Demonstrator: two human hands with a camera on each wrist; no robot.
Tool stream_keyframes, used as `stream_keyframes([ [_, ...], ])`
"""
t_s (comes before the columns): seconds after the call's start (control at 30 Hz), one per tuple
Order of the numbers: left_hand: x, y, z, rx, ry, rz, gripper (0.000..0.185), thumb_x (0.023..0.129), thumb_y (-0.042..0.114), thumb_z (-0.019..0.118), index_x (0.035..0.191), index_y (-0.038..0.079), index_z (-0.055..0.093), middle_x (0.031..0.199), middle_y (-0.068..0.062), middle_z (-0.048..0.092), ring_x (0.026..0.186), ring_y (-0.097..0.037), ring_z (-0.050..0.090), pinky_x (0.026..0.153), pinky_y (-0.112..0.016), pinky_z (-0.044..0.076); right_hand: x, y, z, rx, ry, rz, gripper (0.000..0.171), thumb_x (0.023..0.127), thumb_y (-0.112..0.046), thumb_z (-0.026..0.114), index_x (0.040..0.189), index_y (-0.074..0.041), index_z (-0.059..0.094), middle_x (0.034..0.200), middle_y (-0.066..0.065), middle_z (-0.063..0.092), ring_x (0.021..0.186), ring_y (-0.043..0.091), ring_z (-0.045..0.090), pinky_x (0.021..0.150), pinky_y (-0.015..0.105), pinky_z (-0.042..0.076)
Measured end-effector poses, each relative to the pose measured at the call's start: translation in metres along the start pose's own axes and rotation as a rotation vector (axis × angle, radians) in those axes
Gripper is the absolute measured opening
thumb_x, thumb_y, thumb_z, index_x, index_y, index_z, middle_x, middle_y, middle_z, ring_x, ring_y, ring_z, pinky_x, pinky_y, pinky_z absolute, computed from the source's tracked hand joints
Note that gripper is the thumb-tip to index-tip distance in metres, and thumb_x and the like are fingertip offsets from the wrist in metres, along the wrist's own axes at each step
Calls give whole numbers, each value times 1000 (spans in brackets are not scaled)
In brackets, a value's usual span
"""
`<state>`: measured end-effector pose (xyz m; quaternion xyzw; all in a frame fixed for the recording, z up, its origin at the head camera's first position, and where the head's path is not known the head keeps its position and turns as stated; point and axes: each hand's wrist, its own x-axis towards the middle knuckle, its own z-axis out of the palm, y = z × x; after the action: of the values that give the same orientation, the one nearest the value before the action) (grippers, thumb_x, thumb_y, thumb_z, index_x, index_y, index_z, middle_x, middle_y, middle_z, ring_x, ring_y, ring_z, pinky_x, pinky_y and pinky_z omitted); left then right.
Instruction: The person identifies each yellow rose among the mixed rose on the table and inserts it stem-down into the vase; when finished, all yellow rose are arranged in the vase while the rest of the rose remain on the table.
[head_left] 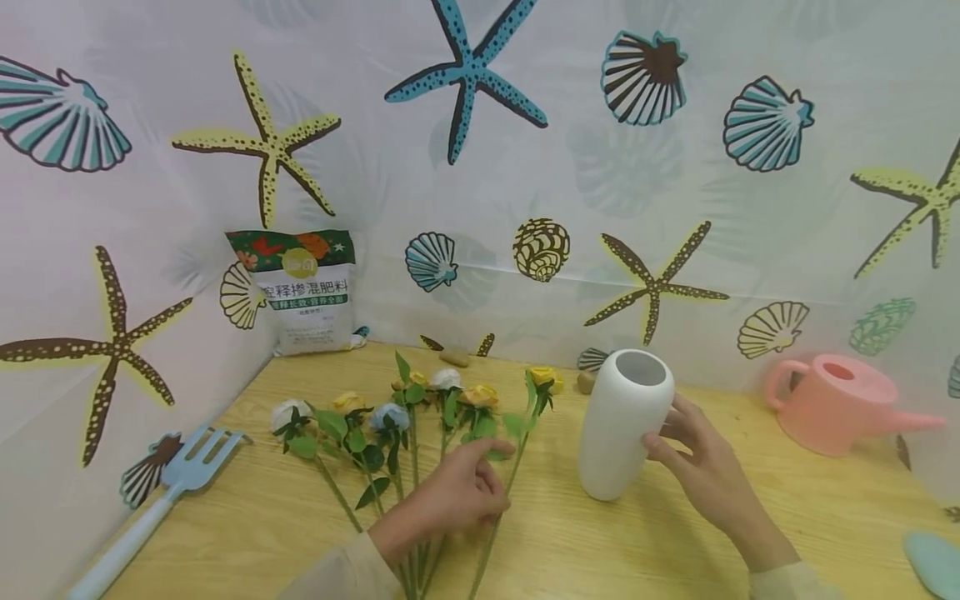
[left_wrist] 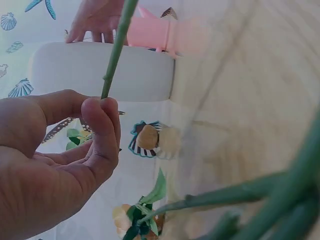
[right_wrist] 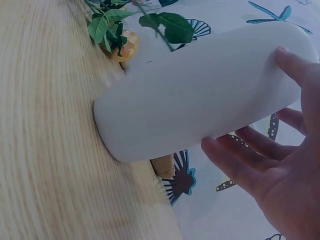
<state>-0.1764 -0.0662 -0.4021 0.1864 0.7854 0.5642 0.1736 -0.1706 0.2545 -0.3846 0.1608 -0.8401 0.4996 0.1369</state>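
My left hand (head_left: pixel 465 492) pinches the green stem of a yellow artificial rose (head_left: pixel 543 379) between thumb and fingertips; the left wrist view shows the stem (left_wrist: pixel 117 55) rising from the pinch. Below and left of this hand lie several more artificial roses (head_left: pixel 390 417), white, yellow and blue, their stems bunched toward the near edge. A smooth white vase (head_left: pixel 618 433) stands on the table to the right, its round mouth facing up. My right hand (head_left: pixel 705 467) holds the vase from its right side, with the thumb in front and the other fingers partly hidden behind it.
On the wooden table (head_left: pixel 547 542), a pale blue garden fork (head_left: pixel 191 467) lies at left. A fertilizer bag (head_left: pixel 303 292) stands at the back left, a pink watering can (head_left: pixel 836 404) at right. Small stones (head_left: pixel 453 357) lie along the back; a pale green object (head_left: pixel 933 562) shows at the right edge.
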Motion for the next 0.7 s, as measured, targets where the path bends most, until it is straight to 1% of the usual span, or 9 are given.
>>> stream_keyframes([
  [0.07, 0, 4, -1, -25, -3, 22, 58, 90, -4, 65, 145, 0, 47, 82, -9, 67, 61, -14, 62, 60, -32, 56, 1, -1, 0, -6, 3, -1, 61, 97, -7, 66, 153, -11, 40, 118, -28, 59, 105, -8, 60, 82, 25, 60],
  [0.1, 1, 6, -2, -42, -3, 28, 57, 91, -4, 64, 145, 0, 46, 83, -9, 67, 61, -15, 62, 60, -32, 56, 1, -1, 0, -12, 4, 1, 61, 97, -7, 66, 152, -11, 40, 120, -24, 60, 105, -8, 60, 82, 24, 59],
  [0.23, 3, 16, -6, -104, 19, 54, 54, 94, -1, 62, 145, 2, 47, 85, -9, 66, 64, -15, 61, 63, -33, 56, 1, -3, 1, -33, -1, 15, 61, 97, -9, 67, 153, -12, 40, 127, 6, 65, 105, -9, 59, 84, 23, 58],
  [0.3, 5, 21, -8, -167, 27, 60, 53, 95, 0, 62, 146, 3, 46, 87, -8, 65, 67, -16, 61, 65, -33, 55, 1, -3, 2, -38, -7, 24, 62, 98, -11, 66, 154, -13, 39, 131, 19, 63, 105, -10, 58, 85, 22, 58],
  [0.33, 7, 24, -9, -205, 27, 64, 53, 96, 1, 62, 146, 4, 45, 87, -7, 65, 68, -16, 61, 66, -33, 54, 1, -2, 2, -38, -9, 27, 63, 98, -11, 66, 154, -13, 38, 132, 22, 62, 106, -11, 58, 85, 22, 58],
  [0.43, 13, 32, -9, -323, 39, 65, 55, 96, 1, 62, 147, 6, 44, 90, -5, 67, 70, -16, 62, 69, -33, 53, 1, -2, 2, -41, -9, 32, 63, 98, -11, 66, 154, -13, 38, 134, 24, 61, 106, -11, 57, 85, 21, 57],
  [0.5, 18, 36, -8, -382, 62, 63, 56, 97, 2, 62, 149, 8, 42, 92, -3, 67, 69, -15, 61, 70, -33, 54, 0, -1, 2, -40, -6, 29, 63, 98, -11, 66, 155, -12, 38, 134, 24, 61, 106, -11, 57, 85, 22, 57],
  [0.57, 22, 41, -7, -411, 101, 77, 57, 97, 2, 63, 149, 11, 42, 93, -3, 67, 68, -15, 59, 72, -34, 54, 0, -1, 2, -39, -3, 27, 63, 98, -11, 66, 154, -12, 38, 133, 24, 61, 105, -11, 58, 85, 21, 57],
  [0.7, 30, 52, -3, -452, 184, 137, 57, 97, 3, 62, 149, 13, 40, 94, -4, 64, 69, -15, 59, 73, -32, 54, 0, -1, 1, -43, 4, 24, 63, 98, -11, 66, 154, -12, 38, 133, 24, 62, 106, -11, 57, 85, 21, 57],
])
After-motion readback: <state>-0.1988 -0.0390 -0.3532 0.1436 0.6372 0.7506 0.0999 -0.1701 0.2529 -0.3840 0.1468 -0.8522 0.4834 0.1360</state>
